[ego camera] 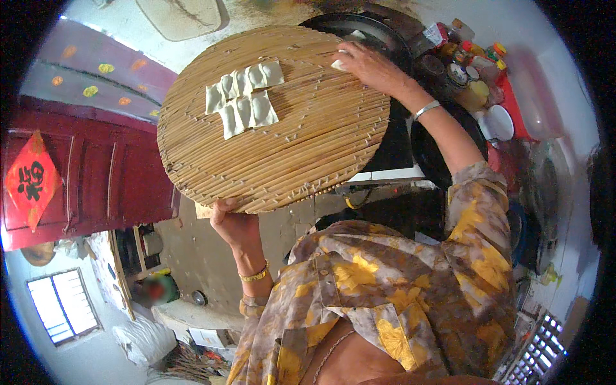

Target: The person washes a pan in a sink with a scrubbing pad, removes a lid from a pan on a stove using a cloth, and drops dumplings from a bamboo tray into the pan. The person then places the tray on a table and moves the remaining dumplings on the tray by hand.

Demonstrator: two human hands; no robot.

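Note:
A round tray of bound reed stalks [308,154] is tilted in front of me. My left hand [232,222] grips its near rim, thumb on top and the other fingers hidden beneath. Two short rows of folded dough dumplings [243,96] lie on the tray's left half, touching one another. My right hand [368,65] is at the tray's far right edge, its fingers closed on a pale dumpling [339,64]. Just past that hand is a black wok [385,31], partly hidden by the tray, with a pale piece [356,35] showing in it.
Jars and bottles [464,62] crowd the right side beside a red tray [512,103]. A second black pan [445,144] sits below my right forearm. The white-tiled counter edge [385,175] runs under the reed tray. A red cabinet [91,168] stands at the left.

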